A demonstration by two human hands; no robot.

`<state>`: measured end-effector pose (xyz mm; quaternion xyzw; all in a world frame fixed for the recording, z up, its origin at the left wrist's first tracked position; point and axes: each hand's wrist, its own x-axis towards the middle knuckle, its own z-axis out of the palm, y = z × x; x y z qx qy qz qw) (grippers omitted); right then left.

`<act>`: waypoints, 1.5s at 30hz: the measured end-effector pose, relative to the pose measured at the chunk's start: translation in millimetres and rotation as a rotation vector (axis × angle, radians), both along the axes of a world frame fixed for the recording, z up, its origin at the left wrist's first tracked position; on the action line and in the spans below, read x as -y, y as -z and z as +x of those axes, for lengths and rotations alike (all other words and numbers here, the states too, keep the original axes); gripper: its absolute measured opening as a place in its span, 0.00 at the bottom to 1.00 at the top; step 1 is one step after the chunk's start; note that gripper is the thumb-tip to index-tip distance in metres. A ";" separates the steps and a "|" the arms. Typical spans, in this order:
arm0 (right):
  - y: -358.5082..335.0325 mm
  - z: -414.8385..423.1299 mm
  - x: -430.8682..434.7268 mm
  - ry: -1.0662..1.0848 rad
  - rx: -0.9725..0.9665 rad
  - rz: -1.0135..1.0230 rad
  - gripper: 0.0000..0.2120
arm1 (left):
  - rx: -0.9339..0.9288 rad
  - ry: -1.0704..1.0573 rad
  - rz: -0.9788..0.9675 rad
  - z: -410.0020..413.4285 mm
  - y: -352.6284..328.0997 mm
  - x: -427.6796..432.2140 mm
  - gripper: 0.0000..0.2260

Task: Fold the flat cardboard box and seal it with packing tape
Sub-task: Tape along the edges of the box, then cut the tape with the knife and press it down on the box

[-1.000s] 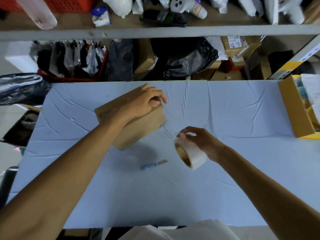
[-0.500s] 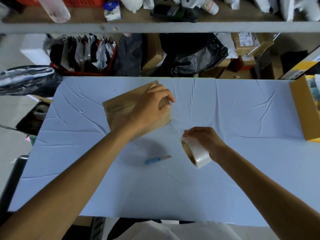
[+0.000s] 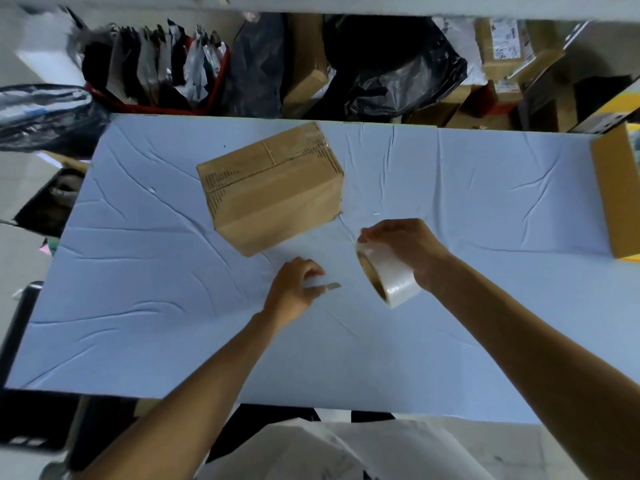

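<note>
Left grip [image 3: 294, 295] curls round the knife [image 3: 330, 287] on the bench [image 3: 173, 323], right grip [image 3: 405, 247] holds the tape roll [image 3: 391, 282], box [image 3: 273, 192] sits apart, unheld; the bare blade could nick a finger.

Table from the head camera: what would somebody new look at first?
Probably the brown cardboard box, folded up and sitting on the far middle of the blue table. Next, the right hand holding a roll of clear tape above the table, and beside it the left hand curled over a small cutter.
</note>
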<state>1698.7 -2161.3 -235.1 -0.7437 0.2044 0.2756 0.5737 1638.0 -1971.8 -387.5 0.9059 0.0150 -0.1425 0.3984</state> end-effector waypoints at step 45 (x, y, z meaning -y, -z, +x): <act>21.1 4.5 -4.0 0.039 -0.001 0.067 0.06 | 0.461 0.064 0.095 97.5 -139.3 19.8 0.08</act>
